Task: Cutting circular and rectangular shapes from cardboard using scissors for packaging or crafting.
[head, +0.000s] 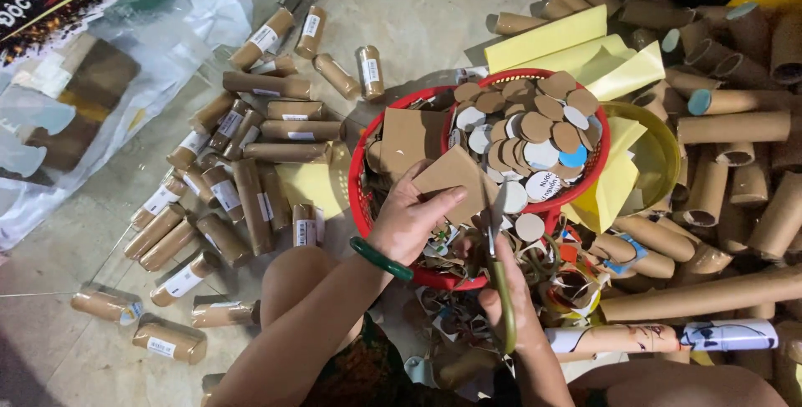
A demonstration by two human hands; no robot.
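My left hand (409, 219), with a green bangle on the wrist, holds a brown piece of cardboard (455, 177) over a red basket (361, 198). My right hand (505, 294) grips scissors (499, 244) with green handles; the blades meet the cardboard's lower right edge. Just beyond, a smaller red basket (518, 77) is filled with several round cardboard discs (535, 127), brown, white and one blue.
Many brown cardboard tubes with white labels (251, 165) lie on the floor to the left. Longer plain tubes (735, 127) pile up on the right. Yellow paper sheets (576, 48) and a yellow bowl (664, 152) sit behind the baskets. Clear plastic bags (75, 123) lie far left.
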